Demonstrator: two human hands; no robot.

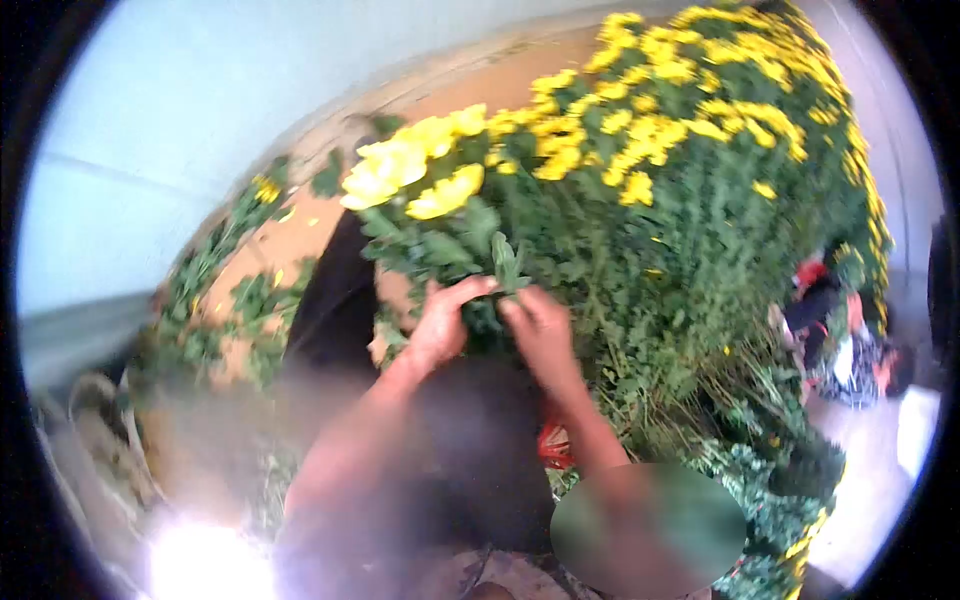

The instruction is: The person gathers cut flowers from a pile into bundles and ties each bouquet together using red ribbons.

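A bunch of yellow chrysanthemums (410, 170) with green leaves stands in front of me, its flower heads tilted up and to the left. My left hand (440, 325) is closed around the stems just below the leafy part. Close beside it, my right hand (540, 325) has its fingers pinched at the same bunch, by an upright green leaf (508, 262). The lower stems are hidden behind my hands and the dark clothing on my lap. Blur hides the exact finger contact.
A large heap of yellow chrysanthemums (690, 130) fills the right side, with cut stems (740, 390) towards me. Loose leaves (250, 300) litter the floor at left beside a pale wall (200, 110). Something red (555, 445) lies by my right forearm. Another person (850, 350) is at far right.
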